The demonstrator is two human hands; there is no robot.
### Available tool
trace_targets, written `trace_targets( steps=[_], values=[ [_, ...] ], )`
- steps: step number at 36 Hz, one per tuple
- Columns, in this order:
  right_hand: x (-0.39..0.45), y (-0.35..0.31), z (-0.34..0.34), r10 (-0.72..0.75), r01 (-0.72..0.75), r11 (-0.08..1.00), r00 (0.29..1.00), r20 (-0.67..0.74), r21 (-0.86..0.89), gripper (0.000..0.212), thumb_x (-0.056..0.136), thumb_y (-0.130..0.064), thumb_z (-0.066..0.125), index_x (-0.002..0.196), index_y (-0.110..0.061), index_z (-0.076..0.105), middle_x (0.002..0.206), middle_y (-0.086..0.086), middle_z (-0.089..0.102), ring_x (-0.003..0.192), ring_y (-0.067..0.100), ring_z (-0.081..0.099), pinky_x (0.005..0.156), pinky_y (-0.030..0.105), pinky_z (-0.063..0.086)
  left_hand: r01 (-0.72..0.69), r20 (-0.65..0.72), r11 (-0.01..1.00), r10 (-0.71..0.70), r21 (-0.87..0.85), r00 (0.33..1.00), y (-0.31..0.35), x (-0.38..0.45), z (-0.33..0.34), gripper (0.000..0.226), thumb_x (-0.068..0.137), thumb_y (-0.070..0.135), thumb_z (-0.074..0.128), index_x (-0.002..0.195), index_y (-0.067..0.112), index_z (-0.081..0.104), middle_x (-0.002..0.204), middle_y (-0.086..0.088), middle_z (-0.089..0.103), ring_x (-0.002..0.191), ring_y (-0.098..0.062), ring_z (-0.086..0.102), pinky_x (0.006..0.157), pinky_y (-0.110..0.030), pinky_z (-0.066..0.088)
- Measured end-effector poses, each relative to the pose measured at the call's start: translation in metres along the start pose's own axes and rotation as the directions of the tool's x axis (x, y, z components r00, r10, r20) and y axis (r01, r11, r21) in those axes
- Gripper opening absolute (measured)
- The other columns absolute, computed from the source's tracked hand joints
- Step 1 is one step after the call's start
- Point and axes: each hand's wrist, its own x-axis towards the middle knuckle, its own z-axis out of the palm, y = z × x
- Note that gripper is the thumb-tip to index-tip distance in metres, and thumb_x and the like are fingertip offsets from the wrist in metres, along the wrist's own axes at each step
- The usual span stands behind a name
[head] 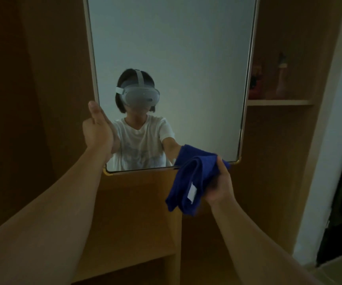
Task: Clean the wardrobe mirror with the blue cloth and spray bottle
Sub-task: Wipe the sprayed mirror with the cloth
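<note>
Wiping step: left hand [97,128] steadying wardrobe mirror [172,58] at its left edge, fingers prob. around frame; right hand [219,182] gripping bunched blue cloth [188,182] at bottom edge; next, cloth pressed flat, swept across glass.

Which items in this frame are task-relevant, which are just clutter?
In the job:
mirror, left hand gripping its left edge
blue cloth, held in right hand
pink spray bottle on the shelf, if that is what it is; too dim

Lying about:
red item on the same shelf
</note>
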Motion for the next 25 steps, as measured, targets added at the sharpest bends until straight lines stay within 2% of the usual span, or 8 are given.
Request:
trace_targets(
  steps=[3,6,9,12,17,22,24,25],
  values=[
    [-0.003,0.007,0.010,0.024,-0.024,0.998,1.000,0.003,0.059,0.051,0.081,-0.049,0.063,0.119,-0.016,0.057,0.104,0.013,0.071,0.088,0.033,0.070,0.063,0.039,0.056,-0.045,-0.010,0.999,0.046,0.017,0.999,-0.003,0.001,0.001,0.053,0.087,0.068,0.024,0.064,0.025,0.045,0.061,0.010,0.050,0.055,-0.002,0.048,0.053,-0.016,0.034],
    [-0.008,0.018,0.020,0.086,-0.087,0.995,0.996,0.006,0.047,0.053,0.080,-0.048,0.065,0.121,-0.016,0.056,0.114,0.015,0.066,0.096,0.034,0.066,0.068,0.041,0.056,-0.031,-0.001,0.999,0.031,-0.015,1.000,-0.002,0.001,0.002,0.050,0.088,0.066,0.025,0.063,0.027,0.042,0.062,0.011,0.045,0.056,-0.002,0.044,0.054,-0.015,0.033],
    [-0.012,0.032,0.028,0.118,-0.118,0.993,0.993,0.029,0.017,0.054,0.080,-0.047,0.066,0.122,-0.015,0.058,0.111,0.015,0.069,0.097,0.033,0.067,0.073,0.042,0.055,-0.036,0.028,0.999,0.035,0.038,0.999,-0.004,0.000,-0.003,0.058,0.083,0.073,0.022,0.064,0.024,0.046,0.060,0.008,0.050,0.053,-0.004,0.047,0.052,-0.019,0.037],
    [-0.014,0.037,0.031,0.100,-0.101,0.995,0.994,0.045,0.022,0.053,0.084,-0.047,0.061,0.125,-0.015,0.056,0.110,0.015,0.069,0.094,0.033,0.068,0.070,0.042,0.056,-0.040,0.052,0.998,0.038,0.051,0.998,-0.004,-0.001,-0.006,0.058,0.082,0.075,0.021,0.063,0.026,0.046,0.058,0.009,0.049,0.047,-0.001,0.045,0.049,-0.018,0.036],
    [-0.022,0.042,0.036,0.106,-0.107,0.994,0.993,0.041,0.014,0.057,0.085,-0.049,0.059,0.131,-0.016,0.050,0.119,0.016,0.063,0.100,0.035,0.065,0.070,0.042,0.056,-0.015,0.011,0.999,0.015,0.041,1.000,-0.003,0.001,-0.003,0.050,0.085,0.071,0.023,0.062,0.030,0.042,0.059,0.010,0.049,0.053,-0.004,0.048,0.054,-0.021,0.036],
    [-0.033,0.052,0.041,0.101,-0.101,0.995,0.994,0.048,0.017,0.061,0.087,-0.049,0.056,0.139,-0.021,0.041,0.128,0.016,0.057,0.108,0.038,0.060,0.076,0.045,0.054,0.003,0.018,0.999,-0.004,0.042,1.000,0.002,-0.003,-0.005,0.048,0.084,0.072,0.024,0.065,0.033,0.043,0.064,0.010,0.053,0.059,-0.005,0.052,0.052,-0.020,0.031],
    [-0.042,0.062,0.040,0.158,-0.160,0.987,0.984,0.081,0.019,0.059,0.089,-0.050,0.052,0.137,-0.017,0.044,0.123,0.018,0.060,0.100,0.037,0.064,0.073,0.044,0.055,-0.008,0.033,0.999,0.006,0.053,0.999,0.005,-0.005,-0.004,0.045,0.085,0.070,0.023,0.065,0.034,0.041,0.063,0.012,0.049,0.056,-0.001,0.046,0.051,-0.020,0.028],
    [-0.048,0.071,0.039,0.201,-0.205,0.978,0.974,0.107,0.026,0.059,0.088,-0.050,0.051,0.134,-0.013,0.047,0.114,0.019,0.064,0.090,0.035,0.066,0.068,0.041,0.055,-0.009,0.037,0.998,0.007,0.055,0.999,0.005,-0.006,-0.004,0.045,0.086,0.069,0.023,0.065,0.033,0.040,0.062,0.012,0.047,0.055,0.000,0.043,0.051,-0.019,0.028]
  ],
)
